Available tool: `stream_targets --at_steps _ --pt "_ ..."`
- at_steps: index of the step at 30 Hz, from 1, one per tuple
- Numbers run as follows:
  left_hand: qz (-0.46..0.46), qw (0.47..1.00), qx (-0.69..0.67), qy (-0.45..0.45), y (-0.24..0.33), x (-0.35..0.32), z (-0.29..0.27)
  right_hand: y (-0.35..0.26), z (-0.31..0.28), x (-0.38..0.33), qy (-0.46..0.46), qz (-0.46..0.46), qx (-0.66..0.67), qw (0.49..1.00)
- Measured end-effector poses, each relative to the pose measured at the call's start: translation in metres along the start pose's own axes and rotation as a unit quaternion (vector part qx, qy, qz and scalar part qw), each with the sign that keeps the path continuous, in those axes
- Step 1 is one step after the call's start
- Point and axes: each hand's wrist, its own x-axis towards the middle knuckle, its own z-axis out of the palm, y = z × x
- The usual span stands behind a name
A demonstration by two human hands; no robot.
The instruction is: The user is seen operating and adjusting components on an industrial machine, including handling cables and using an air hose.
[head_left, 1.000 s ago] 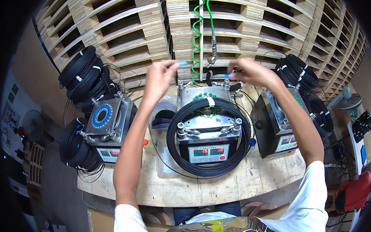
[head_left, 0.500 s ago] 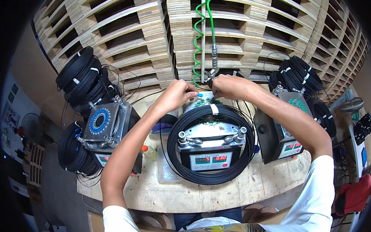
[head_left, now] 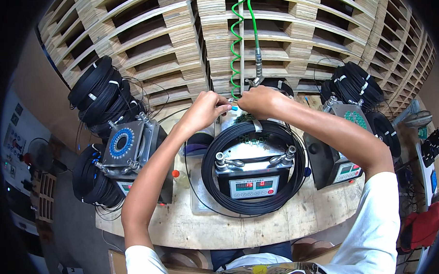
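Both arms reach over the middle bench machine [head_left: 254,187]. Its metal top bears a ring of small green connectors [head_left: 245,119]. Between the thumb and fingers of my left hand [head_left: 210,109] sits a small blue connector [head_left: 234,108], held above the back of the machine. Close beside it, my right hand [head_left: 259,102] is closed, fingertips pinched near the blue connector. Whatever those fingertips grip is hidden. A large coil of black cable [head_left: 209,183], bound with a white tie, rings the machine.
A left machine [head_left: 122,143] carries blue connectors in a ring; a right machine [head_left: 356,117] carries green ones. Black cable coils [head_left: 98,93] are stacked at both sides. A green air hose [head_left: 256,32] hangs before wooden pallets [head_left: 178,51]. An orange-capped bottle [head_left: 176,174] stands on the wooden bench [head_left: 184,232].
My right hand has moved left, closer to the blue connector in my left hand. The digits on the middle machine's display differ. The whole view has shifted slightly.
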Motion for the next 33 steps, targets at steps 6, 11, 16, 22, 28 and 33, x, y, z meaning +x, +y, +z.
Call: stream_targets --at_steps 6,11,16,22,28,33 --pt "0.001 1.000 -0.009 0.008 0.005 0.004 -0.007 -0.001 0.001 -0.007 0.042 -0.024 0.029 0.998" --pt "0.022 1.000 -0.005 -0.004 0.008 0.004 -0.010 0.010 -0.002 -0.002 -0.014 0.008 0.069 0.997" --pt "0.016 1.000 0.007 0.008 0.004 -0.005 -0.013 0.010 -0.002 0.000 -0.020 0.006 0.105 0.994" --pt "0.015 1.000 -0.007 0.004 0.001 -0.003 -0.012 0.009 0.010 -0.005 0.043 -0.040 0.068 0.996" --pt "-0.001 1.000 -0.025 -0.012 0.000 0.000 -0.003 0.016 0.026 -0.009 0.047 -0.007 0.133 0.990" --pt "0.036 0.998 0.039 -0.025 0.010 0.009 -0.005 0.017 0.018 -0.010 0.000 0.025 0.140 0.990"
